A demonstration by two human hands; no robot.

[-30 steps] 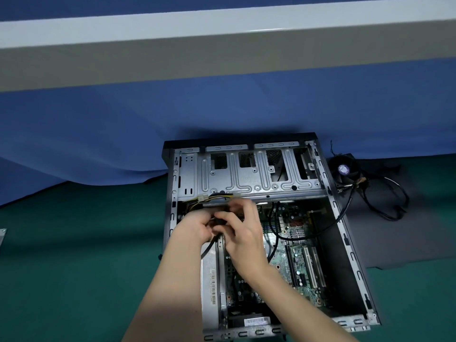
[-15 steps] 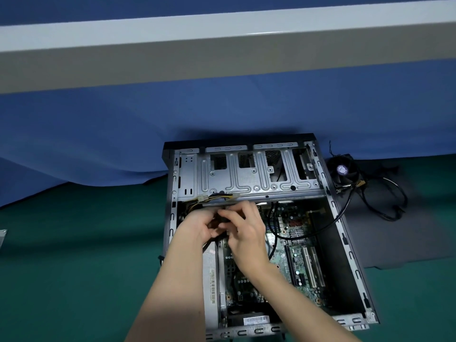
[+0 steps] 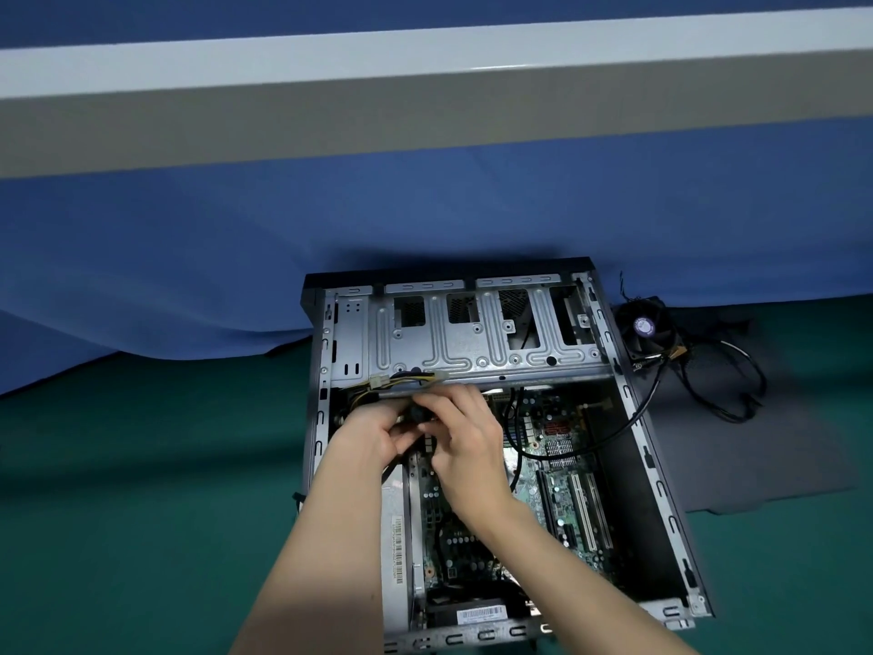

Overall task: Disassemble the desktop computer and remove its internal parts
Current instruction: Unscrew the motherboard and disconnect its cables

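An open desktop case [image 3: 656, 470] lies on its side on the green table, its green motherboard [image 3: 557, 465] exposed. Both my hands are inside, just below the silver drive cage [image 3: 472, 342]. My left hand [image 3: 373, 437] and my right hand [image 3: 465, 437] meet on a black cable connector [image 3: 420, 418], fingers curled round it. A bundle of yellow and black power wires [image 3: 401, 378] with white plugs runs along the cage's lower edge above my hands. A black cable [image 3: 595, 446] loops across the board to the case's right wall.
A removed black fan [image 3: 645, 328] with tangled black cables [image 3: 727, 385] lies on a dark mat [image 3: 756, 465] right of the case. Blue cloth [image 3: 189, 276] hangs behind the case. A silver power supply [image 3: 394, 555] with barcode labels sits at the case's lower left.
Both hands stay on the connector with only small finger shifts. The view has drifted slightly.
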